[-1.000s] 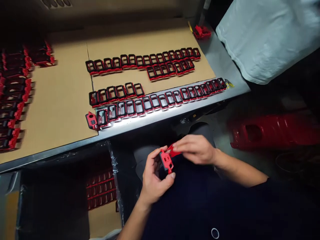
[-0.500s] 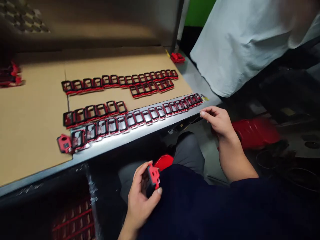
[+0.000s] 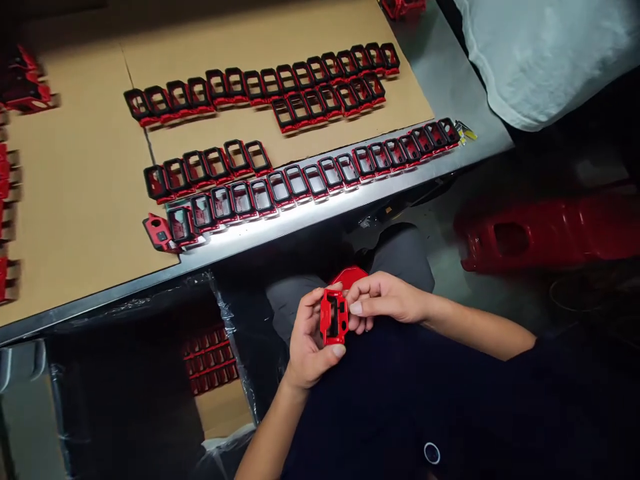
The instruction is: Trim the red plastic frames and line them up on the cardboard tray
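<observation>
Red frame (image 3: 325, 320) in curled left fingers (image 3: 304, 312), apparently snug

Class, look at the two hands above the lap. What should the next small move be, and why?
Probably the right hand should press gently on the edge of the small red frame: it is already at that edge, and the left hand grips the frame by its ends. Whether the right hand holds anything is unclear.
</observation>
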`<action>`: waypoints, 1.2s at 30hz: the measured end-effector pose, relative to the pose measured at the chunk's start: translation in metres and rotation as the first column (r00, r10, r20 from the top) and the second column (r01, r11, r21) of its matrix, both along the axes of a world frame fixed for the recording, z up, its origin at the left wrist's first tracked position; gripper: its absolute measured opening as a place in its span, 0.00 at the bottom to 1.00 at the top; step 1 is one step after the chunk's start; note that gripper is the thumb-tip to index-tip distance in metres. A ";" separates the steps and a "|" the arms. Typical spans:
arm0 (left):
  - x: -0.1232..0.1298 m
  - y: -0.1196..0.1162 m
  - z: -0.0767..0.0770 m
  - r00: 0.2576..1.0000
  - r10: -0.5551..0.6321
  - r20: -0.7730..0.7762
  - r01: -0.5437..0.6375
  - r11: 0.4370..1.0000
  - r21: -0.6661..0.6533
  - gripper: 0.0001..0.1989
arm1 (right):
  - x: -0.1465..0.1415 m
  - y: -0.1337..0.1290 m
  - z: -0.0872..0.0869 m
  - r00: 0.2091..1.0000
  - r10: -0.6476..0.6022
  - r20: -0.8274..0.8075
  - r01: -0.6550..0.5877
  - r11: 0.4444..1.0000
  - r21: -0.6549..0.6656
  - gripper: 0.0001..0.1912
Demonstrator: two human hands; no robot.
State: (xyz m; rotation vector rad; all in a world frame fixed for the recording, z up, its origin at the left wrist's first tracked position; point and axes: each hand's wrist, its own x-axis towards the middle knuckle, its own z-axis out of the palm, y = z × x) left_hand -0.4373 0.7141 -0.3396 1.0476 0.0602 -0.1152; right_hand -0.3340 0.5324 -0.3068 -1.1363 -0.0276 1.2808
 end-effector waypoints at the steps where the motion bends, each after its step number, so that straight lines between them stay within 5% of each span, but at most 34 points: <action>1: 0.000 -0.001 -0.001 1.000 0.007 0.000 -0.007 1.000 -0.005 0.34 | 0.001 0.000 0.002 1.000 0.007 0.014 -0.006 1.000 -0.004 0.23; 9: -0.002 -0.004 -0.002 0.980 0.074 0.186 -0.109 0.977 0.181 0.36 | -0.002 0.002 0.006 0.998 -0.024 0.056 0.025 1.000 -0.018 0.22; 20: -0.008 -0.002 -0.014 0.930 0.061 0.361 -0.227 0.871 0.437 0.38 | -0.008 0.008 0.014 0.946 0.008 0.324 0.035 0.991 -0.128 0.13; 23: -0.010 -0.003 -0.018 0.927 0.056 0.372 -0.237 0.854 0.463 0.37 | -0.012 0.016 0.022 0.825 0.098 0.556 0.075 0.957 -0.280 0.10; 26: -0.013 -0.005 -0.019 0.929 0.115 0.352 -0.265 0.870 0.415 0.36 | -0.010 0.020 0.027 0.666 0.183 0.723 0.128 0.927 -0.352 0.18; 31: -0.018 -0.001 -0.017 0.941 0.181 0.286 -0.273 0.905 0.325 0.34 | -0.003 0.014 0.016 0.812 0.089 0.577 0.159 0.917 -0.365 0.22; 36: -0.019 -0.004 -0.016 0.939 0.185 0.290 -0.273 0.914 0.300 0.35 | -0.006 0.016 -0.001 0.871 0.073 0.486 0.142 0.909 -0.392 0.24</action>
